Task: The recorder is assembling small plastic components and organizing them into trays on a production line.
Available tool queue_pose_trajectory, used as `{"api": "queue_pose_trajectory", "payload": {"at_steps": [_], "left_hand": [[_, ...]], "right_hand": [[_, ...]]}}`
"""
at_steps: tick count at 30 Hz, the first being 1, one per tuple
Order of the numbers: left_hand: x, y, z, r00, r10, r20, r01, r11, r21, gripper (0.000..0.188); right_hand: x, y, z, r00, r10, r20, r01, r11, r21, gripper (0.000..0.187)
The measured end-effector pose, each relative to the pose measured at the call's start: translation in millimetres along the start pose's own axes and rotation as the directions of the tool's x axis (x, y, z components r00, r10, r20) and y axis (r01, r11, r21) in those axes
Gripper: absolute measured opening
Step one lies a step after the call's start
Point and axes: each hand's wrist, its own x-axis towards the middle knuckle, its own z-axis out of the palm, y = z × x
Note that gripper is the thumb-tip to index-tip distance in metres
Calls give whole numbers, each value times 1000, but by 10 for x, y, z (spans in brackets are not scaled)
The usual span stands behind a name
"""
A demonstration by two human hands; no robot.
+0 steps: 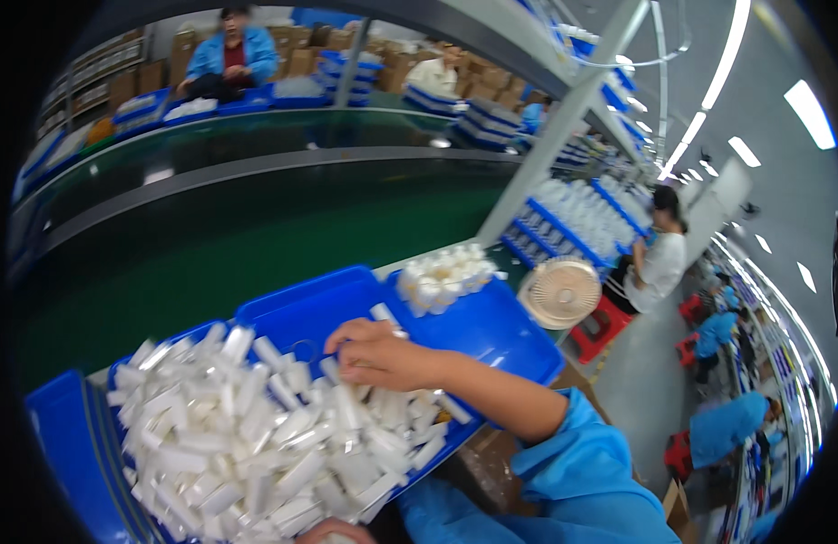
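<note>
My right hand (383, 356) reaches in from the lower right, its fingers curled downward at the far edge of a heap of small white plastic pieces (247, 435). The fingertips meet among the pieces, and what they hold, if anything, is hidden. Only a small part of my left hand (336, 532) shows at the bottom edge, close to the near side of the heap, with its fingers out of sight. The heap fills a blue plastic tray (446, 444). Behind it lies another blue tray (315, 295), partly covered by the heap.
A blue tray (519, 340) at right holds a cluster of white bottle-like pieces (446, 276). Beyond it stand a beige fan (561, 292) and a metal post (537, 168). A green conveyor belt (256, 218) runs behind. Several people sit at other stations.
</note>
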Motion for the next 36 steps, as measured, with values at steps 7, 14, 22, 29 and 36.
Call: {"api": "queue_pose_trajectory", "payload": {"at_steps": [7,14,22,29,36], "left_hand": [[4,-54,16,953,215,-213,-126,922,366,24],[-8,-116,43,979,200,-27,-201,979,-36,20],[-20,-20,-24,896,352,271,-416,879,232,66],[11,118,192,951,280,-132,-84,644,761,99],[-25,16,181,766,587,-262,-509,802,312,104]], "right_hand": [[35,-621,-183,979,51,-197,-26,991,128,12],[-126,-1462,59,876,-311,-370,391,905,166,21],[-409,-1266,236,977,-192,93,-158,-360,920,22],[-483,-1818,254,847,-514,-137,492,660,567,58],[-446,-1709,118,852,-517,-88,155,87,984,37]]}}
